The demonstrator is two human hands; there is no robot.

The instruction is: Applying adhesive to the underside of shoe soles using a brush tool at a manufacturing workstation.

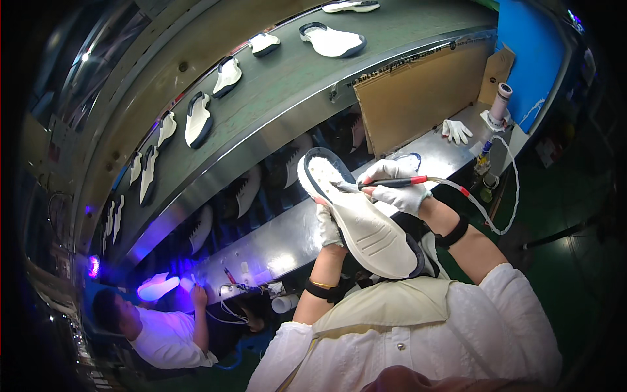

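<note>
Centrally, a white shoe sole (pixel 366 222) with a dark rim, held tilted above the steel table (pixel 287 242), toe end up and away. Left hand (pixel 328 227), in a white glove, clenched on the sole's left edge from beneath, mostly hidden behind it. Right hand (pixel 400 186), also gloved, grasping a pen-like tool (pixel 385 184) with a red and dark handle, tip touching the sole's inner face near the toe. Thin hose (pixel 486 209) trailing from the tool rightward, looping up to a small bottle (pixel 483 157) at the table's far right end.

Behind the table, a brown cardboard sheet (pixel 418 98) standing upright, plain, rectangular; a smaller cardboard piece (pixel 498 68) just right of it, against a blue panel (pixel 529 52). A narrow strip label (pixel 418 57) with dark print along the metal rail above the cardboard, too small and bent to make out. A spare white glove (pixel 456 130) lying near a pale cylinder (pixel 500 101).

Above, a grey conveyor belt (pixel 274 91) carrying a row of white and black soles (pixel 199 119), well apart from each other, topmost one cut off by the frame edge. Below the belt, more shoes on a dark lower level, hard to see.

Lower left, another person (pixel 163 333) in a white shirt, holding something pale under purple light (pixel 95 264); shape unclear. Picture rim black throughout.
</note>
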